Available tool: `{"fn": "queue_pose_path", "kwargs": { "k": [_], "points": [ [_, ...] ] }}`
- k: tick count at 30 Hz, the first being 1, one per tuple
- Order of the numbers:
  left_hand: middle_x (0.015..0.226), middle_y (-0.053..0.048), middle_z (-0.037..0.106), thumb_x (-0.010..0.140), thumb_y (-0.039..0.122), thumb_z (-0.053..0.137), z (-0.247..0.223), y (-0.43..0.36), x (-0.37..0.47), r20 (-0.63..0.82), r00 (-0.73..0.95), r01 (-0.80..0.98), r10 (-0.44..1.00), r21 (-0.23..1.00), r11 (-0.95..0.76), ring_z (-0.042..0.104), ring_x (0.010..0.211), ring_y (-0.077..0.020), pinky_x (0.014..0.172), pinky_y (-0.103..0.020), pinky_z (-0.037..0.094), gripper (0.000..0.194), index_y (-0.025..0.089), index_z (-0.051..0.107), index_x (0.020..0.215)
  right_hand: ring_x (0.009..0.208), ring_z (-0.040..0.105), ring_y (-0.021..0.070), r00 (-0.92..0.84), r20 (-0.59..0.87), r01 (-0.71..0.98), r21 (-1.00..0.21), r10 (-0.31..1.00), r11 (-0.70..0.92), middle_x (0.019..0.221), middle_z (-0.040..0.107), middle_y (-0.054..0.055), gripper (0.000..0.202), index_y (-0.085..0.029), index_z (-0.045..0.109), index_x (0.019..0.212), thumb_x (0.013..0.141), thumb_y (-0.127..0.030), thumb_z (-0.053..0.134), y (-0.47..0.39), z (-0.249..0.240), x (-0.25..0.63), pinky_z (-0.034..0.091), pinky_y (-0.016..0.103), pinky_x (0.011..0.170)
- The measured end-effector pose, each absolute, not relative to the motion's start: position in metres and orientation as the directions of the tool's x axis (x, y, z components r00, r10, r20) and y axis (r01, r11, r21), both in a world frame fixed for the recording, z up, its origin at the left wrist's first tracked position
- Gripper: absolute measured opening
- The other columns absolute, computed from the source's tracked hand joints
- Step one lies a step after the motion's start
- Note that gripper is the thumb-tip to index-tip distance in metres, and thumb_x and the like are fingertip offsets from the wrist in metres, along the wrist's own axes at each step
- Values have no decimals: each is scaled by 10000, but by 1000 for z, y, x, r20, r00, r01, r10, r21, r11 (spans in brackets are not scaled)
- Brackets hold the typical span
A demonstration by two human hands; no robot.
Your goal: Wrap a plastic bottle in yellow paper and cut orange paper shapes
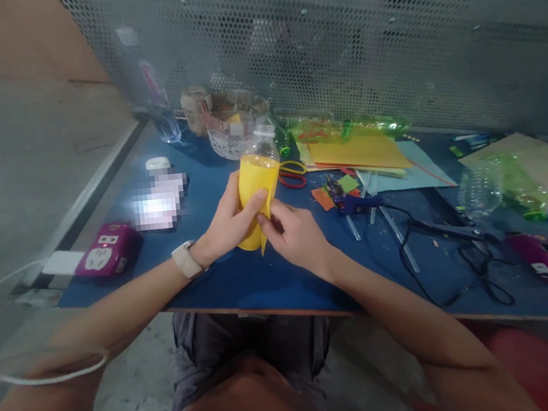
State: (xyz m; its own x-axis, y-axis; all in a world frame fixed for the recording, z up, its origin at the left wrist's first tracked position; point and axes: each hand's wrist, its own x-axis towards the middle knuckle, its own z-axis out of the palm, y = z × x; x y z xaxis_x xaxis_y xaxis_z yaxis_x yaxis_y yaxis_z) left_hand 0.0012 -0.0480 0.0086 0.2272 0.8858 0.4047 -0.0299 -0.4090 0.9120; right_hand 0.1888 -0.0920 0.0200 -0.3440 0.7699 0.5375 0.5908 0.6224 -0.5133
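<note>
A clear plastic bottle (265,143) is held upright, slightly tilted, above the front of the blue table. A sheet of yellow paper (254,175) wraps round its body, leaving the neck and cap bare. My left hand (236,212) is closed round the wrapped bottle, its thumb lying across the paper. With its fingertips my right hand (296,232) pinches the loose edge of the yellow paper low on the right side. Just behind the bottle lie scissors (293,176) with red and yellow handles.
Behind stand a white basket (229,142) and a tall water bottle (165,119). Coloured sheets (360,152), paper scraps (322,198), a blue glue gun (358,204) and clear sticks (400,238) lie to the right. Purple power sockets (117,240) sit at left. Cables (484,276) trail across the table's right side.
</note>
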Motion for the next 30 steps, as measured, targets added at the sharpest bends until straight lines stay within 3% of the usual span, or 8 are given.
{"fn": "queue_pose_path", "kwargs": {
  "k": [5,8,10,14,17,23,26,30],
  "points": [
    [1126,-46,714,1098,690,743,6,-43,-2,296,207,-223,932,942,-250,669,959,-199,881,-345,625,484,256,699,1307,644,603,161,-359,521,436,-639,774,633,792,682,-17,242,-262,632,1031,1159,-466,652,-99,24,192,503,322,662],
    [1140,-58,782,1091,687,736,3,-39,-5,172,303,-378,937,925,-47,743,981,-229,887,-369,654,485,247,723,1294,619,553,159,-200,553,354,-729,809,586,750,616,-26,313,-270,614,963,1139,-517,693,-95,20,197,501,332,625],
    [1187,-79,815,1075,682,759,0,-38,-6,155,357,-410,921,912,6,780,1037,-255,929,-392,669,499,231,741,1288,705,627,179,-86,517,271,-810,852,519,828,640,-14,357,-284,596,1022,1083,-585,779,-88,14,201,541,333,645],
    [1463,-85,789,1046,613,828,-9,-36,-11,252,402,-373,880,923,-95,755,1353,-319,1160,-472,652,525,295,725,1452,1207,783,290,-179,359,114,-917,916,381,1369,744,116,755,-311,566,1375,887,-735,955,-76,3,206,698,425,947],
    [1578,-84,739,1002,631,881,-8,-34,-16,350,488,-307,800,926,-218,663,1545,-357,1282,-539,609,624,351,690,1526,1345,779,341,-291,295,56,-944,910,324,1600,682,181,952,-302,505,1526,845,-771,977,-74,-2,205,696,508,1116],
    [1587,-128,729,992,698,865,9,-34,-22,404,574,-192,712,912,-363,698,1502,-378,1244,-564,644,737,344,649,1602,1447,752,378,-279,351,90,-917,894,389,1544,746,170,965,-296,531,1581,875,-838,904,-72,-11,205,649,584,1236],
    [1660,-123,689,1034,679,808,8,-31,-23,464,512,-203,723,883,-423,660,1553,-383,1294,-567,601,709,346,640,1637,1408,776,369,-265,401,148,-882,877,448,1520,757,177,847,-275,552,1562,950,-765,876,-72,-9,206,652,569,1225],
    [1663,-134,673,1040,789,718,6,-32,-21,526,489,-224,696,847,-482,653,1557,-392,1304,-545,581,771,321,629,1646,1325,815,356,-209,453,201,-848,867,491,1485,771,181,767,-263,549,1516,968,-665,905,-75,-7,204,678,549,1180]
  ]
}}
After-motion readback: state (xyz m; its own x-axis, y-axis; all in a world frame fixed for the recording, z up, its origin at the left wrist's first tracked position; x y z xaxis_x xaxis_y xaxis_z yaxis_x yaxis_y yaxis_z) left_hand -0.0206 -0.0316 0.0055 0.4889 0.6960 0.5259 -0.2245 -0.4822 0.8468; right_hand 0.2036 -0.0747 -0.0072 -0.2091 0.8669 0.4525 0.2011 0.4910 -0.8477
